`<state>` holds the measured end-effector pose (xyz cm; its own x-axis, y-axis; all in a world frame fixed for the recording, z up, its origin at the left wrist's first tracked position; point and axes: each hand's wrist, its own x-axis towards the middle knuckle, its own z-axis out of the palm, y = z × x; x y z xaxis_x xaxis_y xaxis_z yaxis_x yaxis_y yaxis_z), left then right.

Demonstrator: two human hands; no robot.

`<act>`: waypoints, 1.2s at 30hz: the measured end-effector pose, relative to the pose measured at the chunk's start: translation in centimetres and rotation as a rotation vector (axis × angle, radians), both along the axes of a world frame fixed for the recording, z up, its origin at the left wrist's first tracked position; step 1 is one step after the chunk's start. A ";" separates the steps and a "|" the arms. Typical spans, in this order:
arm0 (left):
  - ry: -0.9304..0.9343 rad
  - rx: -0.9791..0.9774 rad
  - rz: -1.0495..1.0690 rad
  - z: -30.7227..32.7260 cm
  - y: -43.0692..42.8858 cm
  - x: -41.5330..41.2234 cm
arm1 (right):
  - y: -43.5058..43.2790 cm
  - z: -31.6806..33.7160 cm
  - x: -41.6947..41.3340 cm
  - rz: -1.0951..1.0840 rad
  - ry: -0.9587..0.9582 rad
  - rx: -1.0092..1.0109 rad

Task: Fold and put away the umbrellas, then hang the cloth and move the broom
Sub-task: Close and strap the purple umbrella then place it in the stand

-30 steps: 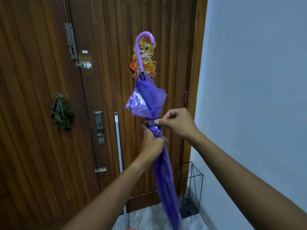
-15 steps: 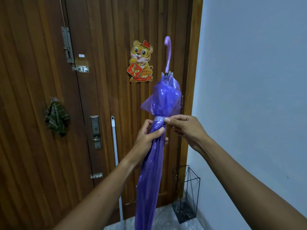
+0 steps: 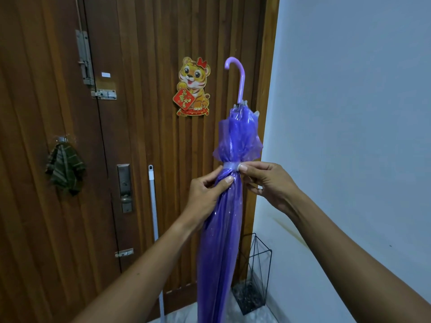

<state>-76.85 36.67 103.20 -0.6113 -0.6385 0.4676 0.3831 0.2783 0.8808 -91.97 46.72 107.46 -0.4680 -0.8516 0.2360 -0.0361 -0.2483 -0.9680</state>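
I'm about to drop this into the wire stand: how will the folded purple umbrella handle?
The purple umbrella probably stays stiff along its length. Its glossy plastic canopy looks slippery, and flares loosely above the strap, so it may snag the wire stand. It seems light, since fingers alone steady it.

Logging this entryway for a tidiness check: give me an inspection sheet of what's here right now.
Surface: pale floor, mostly hidden.
Job's things: purple umbrella closed, handle up, strap around it; cloth on door hook; white broom handle against door; wire stand in corner.
Clutter: nothing seen.
Hands: left hand grips umbrella below strap; right hand pinches strap.
Cables: nothing seen.
Surroundings: wooden door, tiger sticker, pale wall.
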 end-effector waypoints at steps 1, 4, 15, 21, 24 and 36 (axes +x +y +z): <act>0.006 0.010 -0.012 -0.1 -0.3 0.1 | -0.3 0.0 0.2 0.014 -0.030 0.010; 0.014 0.055 -0.051 -0.6 -1.4 0.5 | -1.0 -0.2 1.0 0.007 -0.085 0.072; 0.079 0.313 -0.339 -2.4 -5.0 0.7 | -3.7 -1.7 1.9 0.045 -0.124 0.108; 0.022 0.283 -0.374 -3.0 -7.3 -2.2 | -5.3 -2.5 -0.8 0.095 -0.185 0.122; -0.005 0.245 -0.385 -3.1 -8.0 -4.4 | -6.5 -3.5 -4.0 0.155 -0.209 0.132; -0.262 0.056 -0.195 -6.3 -14.6 -23.1 | -10.2 -5.8 -22.5 0.011 0.190 0.159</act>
